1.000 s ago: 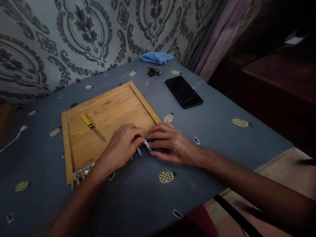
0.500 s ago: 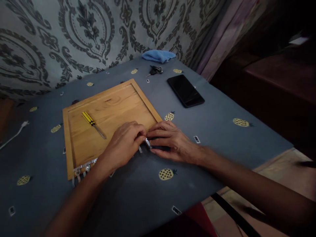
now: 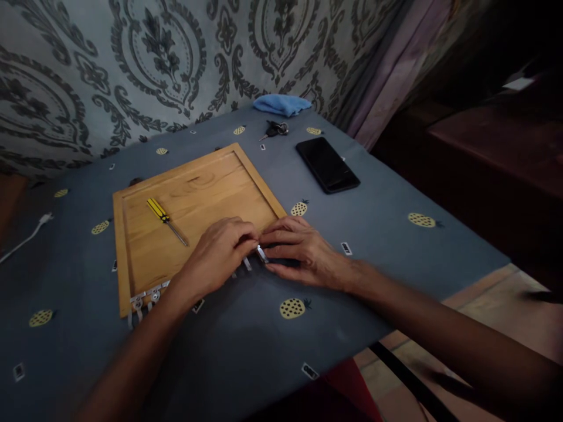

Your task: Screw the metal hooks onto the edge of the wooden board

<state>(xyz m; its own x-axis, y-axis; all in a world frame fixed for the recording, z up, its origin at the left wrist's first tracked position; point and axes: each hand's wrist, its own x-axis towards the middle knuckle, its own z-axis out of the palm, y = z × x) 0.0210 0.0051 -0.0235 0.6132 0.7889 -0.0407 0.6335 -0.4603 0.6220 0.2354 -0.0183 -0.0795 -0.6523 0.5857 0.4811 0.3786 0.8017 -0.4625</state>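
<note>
The left hand (image 3: 224, 249) and left forearm (image 3: 153, 340) are covering the middle of the metal strip (image 3: 155, 290) along the tray's near edge. The fingertips of both hands are concealing the tray's (image 3: 197, 193) near right corner. The picture's left edge is cutting off the white cable (image 3: 26, 240).

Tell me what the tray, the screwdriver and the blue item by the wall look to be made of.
Tray: wood, probably varnished; grain and a knot show under a slight sheen.
Screwdriver: yellow-and-black handle, likely glossy plastic; the thin grey shaft looks like bare metal.
Blue item: soft matte cloth, judging by its folds; fibre unclear.
</note>
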